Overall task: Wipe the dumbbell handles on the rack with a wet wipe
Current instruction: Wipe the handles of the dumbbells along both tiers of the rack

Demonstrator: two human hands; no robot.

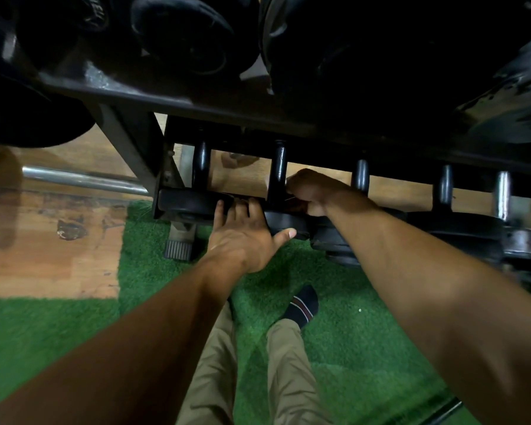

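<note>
the right hand [311, 191] is curled tight against the black dumbbell handle [279, 170] on the low shelf of the black metal rack [154, 96]; whether a wet wipe sits inside the fist is hidden. the left hand [242, 237], fingers straight and spread, rests on the black round dumbbell head [193, 204] beside it. raised lettering on an upper dumbbell [95, 16] is blurred and cut off.
</note>
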